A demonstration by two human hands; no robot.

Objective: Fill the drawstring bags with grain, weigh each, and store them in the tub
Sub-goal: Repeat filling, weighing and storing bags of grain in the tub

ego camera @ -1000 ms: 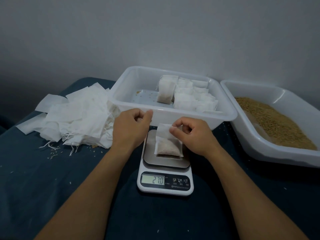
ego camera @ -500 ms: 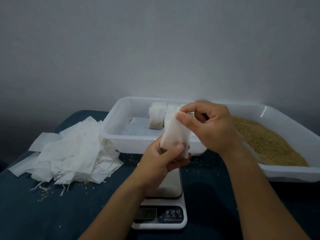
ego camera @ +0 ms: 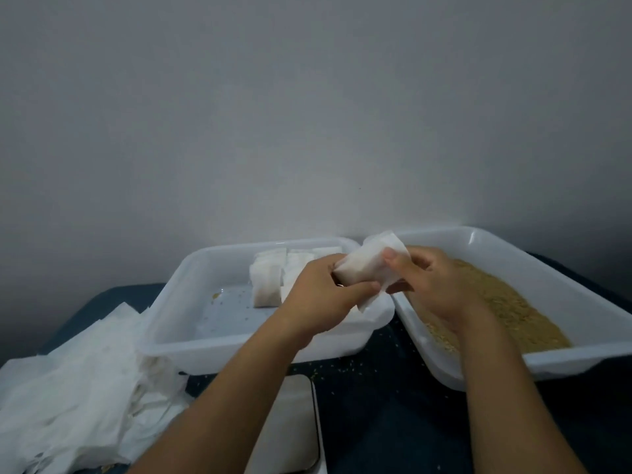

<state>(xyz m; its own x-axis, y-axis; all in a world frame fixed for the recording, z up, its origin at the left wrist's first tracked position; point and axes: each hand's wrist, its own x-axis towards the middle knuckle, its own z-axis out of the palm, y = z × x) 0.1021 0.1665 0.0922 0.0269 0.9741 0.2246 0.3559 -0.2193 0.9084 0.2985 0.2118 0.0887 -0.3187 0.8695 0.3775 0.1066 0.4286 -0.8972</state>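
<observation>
No writing legible from my seat: the scale (ego camera: 290,425) shows only its platform at the bottom edge, the display cut off by the frame.

Both hands are up over the gap between the two tubs, sharing one filled drawstring bag (ego camera: 367,268). Left hand (ego camera: 321,299): fingers curled under and around the bag's lower end, thumb closing across its front, a firm grip. Right hand (ego camera: 434,285): thumb and fingers pinching the bag's upper part, thumbnail facing me, the other fingers folded behind the cloth.

The bag is held in the air, touching neither tub. Its long axis runs diagonally, low end at the left hand, upper end tipped up and away towards the wall. A loose flap of cloth hangs below the left thumb.

Storage tub (ego camera: 178,302), white, sits behind the left hand; filled bags (ego camera: 268,278) stand upright along its far side, a few stray grains on its floor. Grain tub (ego camera: 581,302) to the right, tilted, brown grain (ego camera: 506,313) heaped in it, just behind the right wrist.

Pile of empty bags (ego camera: 78,388) lies left on the dark blue table (ego camera: 393,422). Scattered grains on the cloth between the tubs.
</observation>
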